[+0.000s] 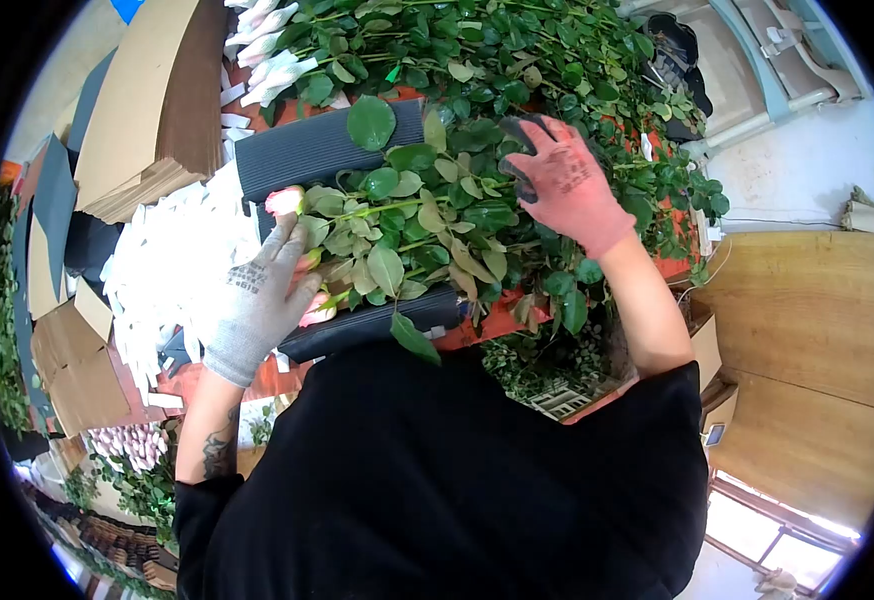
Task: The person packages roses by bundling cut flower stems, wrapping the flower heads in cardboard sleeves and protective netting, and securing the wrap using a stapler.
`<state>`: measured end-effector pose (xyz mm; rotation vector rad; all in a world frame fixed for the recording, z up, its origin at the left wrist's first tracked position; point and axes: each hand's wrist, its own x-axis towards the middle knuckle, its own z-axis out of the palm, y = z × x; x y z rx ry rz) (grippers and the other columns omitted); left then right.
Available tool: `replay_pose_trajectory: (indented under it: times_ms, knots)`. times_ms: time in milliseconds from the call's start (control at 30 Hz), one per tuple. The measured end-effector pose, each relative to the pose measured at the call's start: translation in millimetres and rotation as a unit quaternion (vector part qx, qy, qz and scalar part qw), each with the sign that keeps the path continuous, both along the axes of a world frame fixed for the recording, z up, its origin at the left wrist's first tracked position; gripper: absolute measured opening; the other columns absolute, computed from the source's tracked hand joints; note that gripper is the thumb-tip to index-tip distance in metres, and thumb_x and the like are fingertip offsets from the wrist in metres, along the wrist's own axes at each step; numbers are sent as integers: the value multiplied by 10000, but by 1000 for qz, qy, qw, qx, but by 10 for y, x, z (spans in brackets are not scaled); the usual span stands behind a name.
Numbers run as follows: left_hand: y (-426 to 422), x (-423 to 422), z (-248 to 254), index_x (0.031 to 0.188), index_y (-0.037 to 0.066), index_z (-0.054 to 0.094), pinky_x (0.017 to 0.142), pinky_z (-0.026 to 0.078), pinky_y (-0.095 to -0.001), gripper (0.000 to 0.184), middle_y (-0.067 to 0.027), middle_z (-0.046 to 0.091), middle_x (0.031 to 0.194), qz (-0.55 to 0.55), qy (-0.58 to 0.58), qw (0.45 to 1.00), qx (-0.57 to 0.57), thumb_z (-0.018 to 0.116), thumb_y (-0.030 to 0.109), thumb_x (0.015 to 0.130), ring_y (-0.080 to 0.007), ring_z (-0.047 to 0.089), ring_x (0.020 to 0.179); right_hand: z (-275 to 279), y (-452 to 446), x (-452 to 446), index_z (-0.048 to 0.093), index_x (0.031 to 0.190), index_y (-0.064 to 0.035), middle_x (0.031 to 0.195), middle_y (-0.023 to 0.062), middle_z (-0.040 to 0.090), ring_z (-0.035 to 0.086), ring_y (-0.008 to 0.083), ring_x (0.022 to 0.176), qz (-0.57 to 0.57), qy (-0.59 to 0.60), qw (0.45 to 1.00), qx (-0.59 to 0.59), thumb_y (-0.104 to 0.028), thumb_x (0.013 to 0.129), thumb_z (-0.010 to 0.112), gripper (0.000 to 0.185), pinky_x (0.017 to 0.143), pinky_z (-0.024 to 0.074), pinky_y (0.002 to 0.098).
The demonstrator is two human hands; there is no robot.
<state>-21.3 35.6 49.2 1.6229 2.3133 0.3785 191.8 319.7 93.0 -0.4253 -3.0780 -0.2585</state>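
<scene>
Several pink-edged roses lie side by side on black corrugated sheets, with their heads to the left and leafy stems stretching right. My left hand, in a grey glove, rests at the rose heads with its fingers stretched out and touching or nearly touching the blooms. Over the stems and leaves on the right hovers my right hand, in a pink glove with dark fingertips. Its fingers are spread and slightly curved, and nothing shows gripped in them. One ribbed black sheet lies behind the roses, another in front.
A heap of white paper strips lies left of the roses, below stacked brown cardboard sheets. Rose stems with white-wrapped heads cover the back of the red table. More wrapped roses stand at lower left. A wooden panel is at right.
</scene>
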Motion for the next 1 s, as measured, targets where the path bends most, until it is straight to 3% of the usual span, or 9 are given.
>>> replay_pose_trajectory:
  times_ms: [167, 400, 533, 700, 767, 800, 833, 867, 1000]
  knots:
    - [14, 15, -5, 1292, 4, 463, 858, 490, -379, 553, -157, 435, 1377, 9, -9, 1000, 5, 588, 286, 833, -312, 607, 1017, -275, 112, -8, 617, 1031, -124, 1296, 168, 466, 385, 357, 1239, -33, -82, 996, 5, -231, 687, 681, 366, 1049, 314, 448]
    - [22, 21, -14, 1286, 19, 476, 865, 482, -382, 540, -146, 435, 1379, 10, -19, 1000, 7, 597, 256, 816, -318, 590, 1040, -209, 79, 27, 584, 904, -75, 1234, 148, 509, 409, 356, 1201, 38, -10, 998, 47, -242, 686, 641, 281, 1005, 347, 456]
    - [20, 21, -19, 1292, 23, 472, 871, 480, -377, 548, -146, 437, 1379, 14, -27, 1000, 6, 601, 249, 809, -319, 584, 1055, -193, -92, 97, 587, 922, -76, 1210, 147, 522, 418, 338, 1183, 21, -39, 993, 108, -263, 686, 655, 309, 986, 351, 447]
    - [25, 25, -36, 1281, 29, 487, 863, 485, -372, 538, -143, 448, 1371, 26, -37, 999, 13, 608, 239, 801, -313, 588, 1052, -437, -103, 206, 576, 963, -81, 1232, 157, 516, 417, 340, 1199, 25, -93, 992, 83, -260, 708, 650, 320, 1017, 322, 444]
    - [19, 17, -42, 1274, 26, 491, 852, 491, -376, 526, -146, 446, 1371, 8, -13, 999, 28, 606, 248, 812, -309, 603, 1023, -341, -41, 226, 591, 973, -86, 1246, 171, 513, 418, 356, 1213, 15, -106, 994, 26, -252, 705, 648, 320, 1044, 303, 436]
    - [3, 4, -47, 1267, 23, 494, 841, 497, -379, 514, -149, 444, 1372, -9, 12, 999, 43, 605, 257, 823, -305, 618, 994, -159, 34, 245, 609, 1000, -97, 1247, 191, 511, 418, 362, 1223, 15, -91, 992, -91, -237, 700, 646, 333, 1067, 284, 424]
    - [-7, -2, -53, 1266, 29, 494, 821, 503, -387, 515, -154, 452, 1362, -7, -6, 999, 46, 605, 257, 818, -309, 629, 951, -10, 92, 219, 630, 1000, -103, 1228, 157, 533, 445, 324, 1201, 13, -120, 985, -124, -203, 691, 647, 326, 1055, 316, 394]
    - [-14, 0, -26, 1270, 33, 491, 815, 505, -388, 520, -155, 454, 1360, 1, -5, 1000, 27, 604, 262, 817, -311, 631, 937, 88, 148, 183, 646, 947, -87, 1037, 128, 613, 536, 270, 1084, 1, -27, 982, -189, -166, 707, 576, 262, 988, 392, 360]
    - [32, 19, 90, 1270, 34, 498, 817, 508, -369, 522, -127, 454, 1367, 23, -18, 1000, -8, 613, 254, 810, -305, 617, 987, 211, 343, -181, 650, 903, -120, 984, 88, 615, 575, 264, 989, -89, 35, 958, -269, -150, 726, 560, 201, 922, 429, 365]
